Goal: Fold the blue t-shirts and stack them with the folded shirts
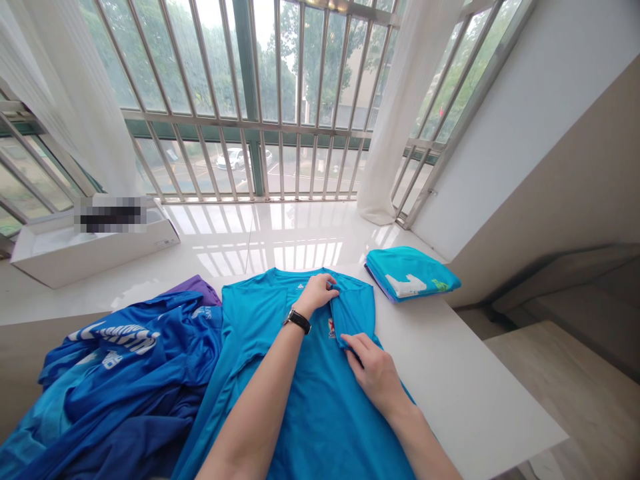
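Note:
A turquoise T-shirt (pixel 320 393) lies spread before me, its collar toward the window and its lower part running out of view at the bottom. Its right sleeve (pixel 356 310) is folded inward over the chest, beside a small printed badge. My left hand (pixel 319 293), with a black watch on the wrist, pinches the fabric at the sleeve's upper corner near the collar. At the sleeve's lower corner, my right hand (pixel 371 365) grips the hem between thumb and fingers. The shirt's left sleeve (pixel 245 333) lies loosely across the body.
Rumpled blue and purple shirts (pixel 145 353) are heaped at the left. A folded turquoise garment (pixel 413 272) sits on the white tabletop (pixel 465 373) at the right. An open white box (pixel 100 243) rests on the sill at left. Barred windows and curtains (pixel 385 133) stand behind.

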Available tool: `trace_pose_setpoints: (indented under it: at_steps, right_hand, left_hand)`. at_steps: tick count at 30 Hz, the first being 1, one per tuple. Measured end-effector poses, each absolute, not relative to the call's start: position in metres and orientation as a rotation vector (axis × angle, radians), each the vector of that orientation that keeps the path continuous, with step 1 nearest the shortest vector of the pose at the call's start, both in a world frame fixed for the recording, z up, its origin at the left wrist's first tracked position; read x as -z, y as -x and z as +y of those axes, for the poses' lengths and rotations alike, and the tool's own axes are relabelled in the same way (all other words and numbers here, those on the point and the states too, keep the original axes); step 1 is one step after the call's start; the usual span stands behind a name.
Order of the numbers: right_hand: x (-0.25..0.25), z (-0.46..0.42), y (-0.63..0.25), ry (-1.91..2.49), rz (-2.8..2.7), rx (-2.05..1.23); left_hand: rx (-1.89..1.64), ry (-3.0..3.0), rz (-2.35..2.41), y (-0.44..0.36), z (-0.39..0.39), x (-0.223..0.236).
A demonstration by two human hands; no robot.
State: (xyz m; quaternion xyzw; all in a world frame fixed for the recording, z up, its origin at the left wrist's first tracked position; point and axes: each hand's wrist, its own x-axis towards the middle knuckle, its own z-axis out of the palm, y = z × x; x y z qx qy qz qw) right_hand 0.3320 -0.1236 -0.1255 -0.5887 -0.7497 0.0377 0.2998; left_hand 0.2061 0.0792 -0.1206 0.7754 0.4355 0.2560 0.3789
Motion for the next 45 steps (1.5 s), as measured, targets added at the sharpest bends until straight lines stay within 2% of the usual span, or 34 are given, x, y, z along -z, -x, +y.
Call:
trace_pose_setpoints:
  at_steps: [13, 20, 28, 38, 45]
  right_hand:
    - [0.120, -0.123, -0.334, 1.446, -1.645, -0.153]
    - [0.117, -0.124, -0.334, 1.381, -1.573, -0.139]
    - [0.120, -0.123, -0.334, 1.428, -1.671, -0.148]
    - [0.123, -0.124, -0.334, 1.473, -1.747, -0.169]
    - [0.122, -0.126, -0.332, 1.475, -1.805, -0.199]
  left_hand:
    - [-0.223, -1.874, 1.126, -0.189, 0.073, 0.091]
    - [0.099, -1.740, 0.977, -0.184, 0.067, 0.080]
    - [-0.215, -1.753, 0.977, -0.191, 0.064, 0.077]
    - [0.148, -1.588, 0.775, -0.189, 0.064, 0.087]
    - [0.097, -1.612, 0.804, -0.190, 0.066, 0.089]
